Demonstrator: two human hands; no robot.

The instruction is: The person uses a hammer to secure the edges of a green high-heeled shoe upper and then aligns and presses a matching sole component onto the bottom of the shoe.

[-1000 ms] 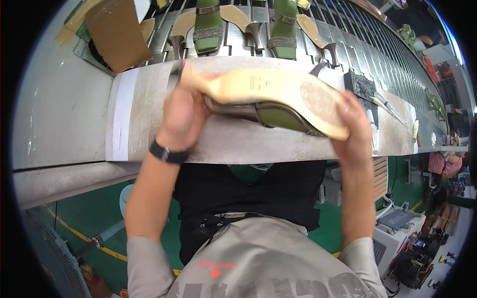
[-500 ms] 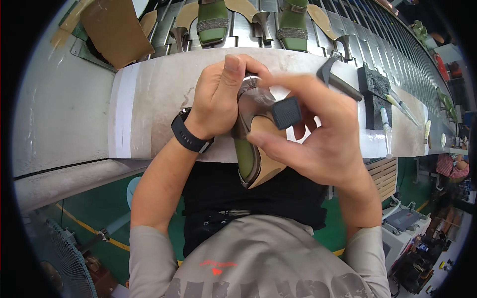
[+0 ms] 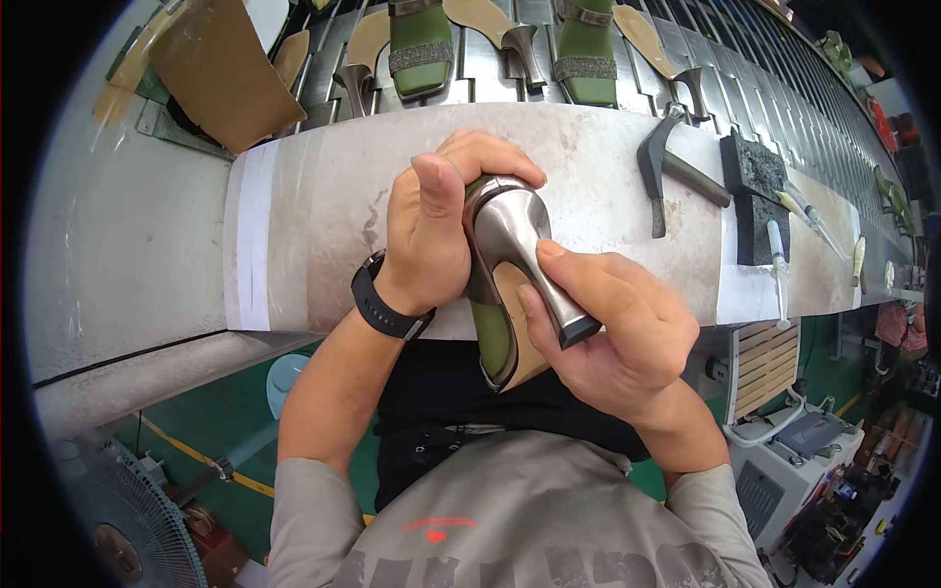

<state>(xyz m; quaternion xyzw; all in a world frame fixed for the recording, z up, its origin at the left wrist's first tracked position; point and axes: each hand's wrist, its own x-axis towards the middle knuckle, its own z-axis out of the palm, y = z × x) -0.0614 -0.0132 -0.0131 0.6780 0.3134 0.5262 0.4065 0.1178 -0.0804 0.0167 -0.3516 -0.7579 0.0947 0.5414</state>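
Note:
A high-heeled sandal (image 3: 498, 338) with a green insole and tan sole is held sole-side up over the near edge of the bench. Wrapped around its heel end is my left hand (image 3: 436, 220), thumb raised, a black watch on the wrist. The shoe's metallic silver heel (image 3: 517, 227) has a black tip and slants toward me. My right hand (image 3: 618, 318) pinches that heel near the tip between thumb and fingers. My left palm hides part of the shoe's side.
A hammer (image 3: 694, 178) lies at the right of the white-topped bench (image 3: 323, 211). Beyond it are a black block (image 3: 755, 165) and syringes (image 3: 777, 257). Several green sandals (image 3: 421, 64) stand on the metal conveyor (image 3: 480, 90) at the far side. A fan (image 3: 123, 524) stands lower left.
My right hand has moved down and closed on the heel near its tip; before, its fingers were spread around it. The heel now points more toward me. The view has shifted slightly.

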